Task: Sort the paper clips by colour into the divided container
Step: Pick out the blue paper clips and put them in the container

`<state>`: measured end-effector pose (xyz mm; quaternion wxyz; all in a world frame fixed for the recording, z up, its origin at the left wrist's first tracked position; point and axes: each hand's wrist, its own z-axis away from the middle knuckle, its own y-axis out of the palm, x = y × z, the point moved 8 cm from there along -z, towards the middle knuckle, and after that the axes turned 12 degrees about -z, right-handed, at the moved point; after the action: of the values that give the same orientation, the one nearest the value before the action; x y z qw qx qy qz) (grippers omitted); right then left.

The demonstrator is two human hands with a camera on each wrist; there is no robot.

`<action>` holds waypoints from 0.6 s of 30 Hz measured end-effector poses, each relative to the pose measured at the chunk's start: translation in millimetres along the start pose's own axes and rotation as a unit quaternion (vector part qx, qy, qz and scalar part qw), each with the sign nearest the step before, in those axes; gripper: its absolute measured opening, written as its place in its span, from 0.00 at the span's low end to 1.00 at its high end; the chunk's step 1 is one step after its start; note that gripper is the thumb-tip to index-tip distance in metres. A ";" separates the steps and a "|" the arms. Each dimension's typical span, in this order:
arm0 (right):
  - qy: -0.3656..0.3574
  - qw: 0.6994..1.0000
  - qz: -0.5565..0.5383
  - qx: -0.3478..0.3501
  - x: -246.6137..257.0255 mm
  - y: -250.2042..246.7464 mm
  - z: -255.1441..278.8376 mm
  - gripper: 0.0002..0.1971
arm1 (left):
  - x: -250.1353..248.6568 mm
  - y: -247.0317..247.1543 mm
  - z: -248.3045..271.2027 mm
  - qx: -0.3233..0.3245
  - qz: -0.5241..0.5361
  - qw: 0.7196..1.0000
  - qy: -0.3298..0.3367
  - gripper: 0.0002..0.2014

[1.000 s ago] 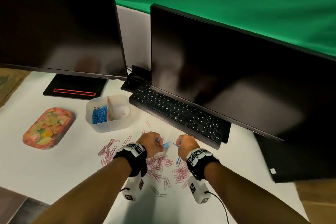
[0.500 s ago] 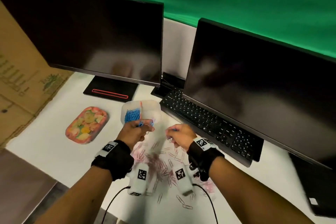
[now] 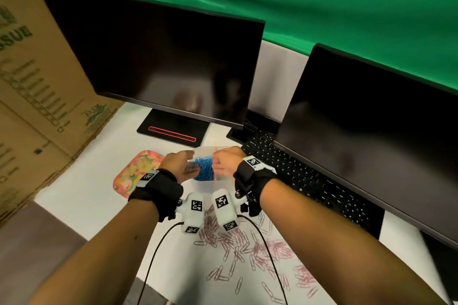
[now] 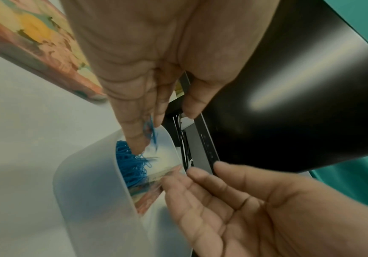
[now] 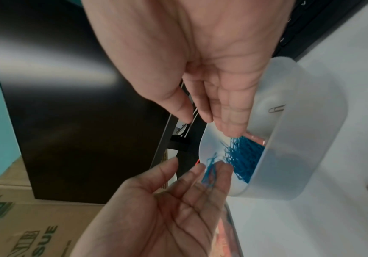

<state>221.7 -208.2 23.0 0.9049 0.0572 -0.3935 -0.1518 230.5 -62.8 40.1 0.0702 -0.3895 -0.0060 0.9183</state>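
The translucent divided container [image 5: 300, 139] stands on the white desk with a heap of blue paper clips [image 5: 244, 156] in its left compartment. A pink divider [image 5: 255, 139] splits it, and one clip [image 5: 276, 108] lies in the other compartment. My left hand [image 4: 163, 128] hovers over the blue side with its fingers straight, and a few blue clips [image 4: 150, 128] slide off them. My right hand [image 5: 207, 125] is beside it above the container, fingers straight and holding nothing. In the head view both hands [image 3: 188, 164] [image 3: 220, 163] cover most of the container [image 3: 205, 150]. Several pink clips [image 3: 235, 242] lie scattered on the desk below my wrists.
A floral tin tray [image 3: 138, 168] lies left of the container. A monitor [image 3: 161, 57] on its stand rises behind it, and a second monitor [image 3: 371, 131] stands over a black keyboard [image 3: 309, 181] to the right. Cardboard boxes [image 3: 37, 82] line the left edge.
Both hands left the clip pile and moved up to the container. The left hand, which pinched blue clips, has spread its fingers over the blue compartment, and the right hand has spread too.
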 end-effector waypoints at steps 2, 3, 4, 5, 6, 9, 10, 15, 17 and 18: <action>-0.027 0.999 0.005 -0.027 9.5 -11.8 18.1 0.10 | -1.6 -0.4 0.7 0.002 -0.014 1.000 0.002 0.12; -0.049 0.998 0.005 -0.044 13.2 -22.7 26.6 0.10 | -2.7 -0.5 0.8 -0.002 -0.021 1.000 0.005 0.14; -0.065 0.996 0.000 -0.054 15.0 -35.1 35.8 0.10 | -4.7 -0.4 2.2 -0.007 -0.028 1.000 0.010 0.15; -0.077 0.995 -0.002 -0.059 14.8 -49.1 42.3 0.09 | -7.7 -1.1 5.2 -0.014 -0.031 0.999 0.020 0.16; -0.083 0.994 -0.008 -0.071 12.8 -65.2 51.0 0.07 | -11.6 -1.4 10.0 -0.019 -0.032 0.999 0.031 0.16; -0.092 0.989 -0.017 -0.114 -2.9 -117.2 77.4 0.06 | -21.6 -7.3 19.6 -0.045 -0.047 0.995 0.074 0.13; -0.090 0.986 0.015 -0.142 -9.1 -135.6 87.0 0.06 | -23.9 -8.8 22.9 -0.057 -0.063 0.992 0.091 0.13; -0.090 0.941 0.230 -0.233 -46.4 -220.0 121.6 0.10 | -15.4 34.4 36.5 -0.019 -0.255 0.947 0.193 0.08; -0.055 0.881 0.396 -0.252 -63.5 -240.2 128.0 0.10 | 1.1 68.7 42.3 0.036 -0.333 0.917 0.217 0.05; -0.034 0.855 0.451 -0.253 -73.2 -244.3 130.3 0.12 | 11.2 84.4 43.5 0.059 -0.377 0.896 0.227 0.05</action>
<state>23.3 -414.1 6.8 0.8434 -0.3629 -0.3545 0.1773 181.1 -143.0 56.9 0.4338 -0.5510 -0.0824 0.7082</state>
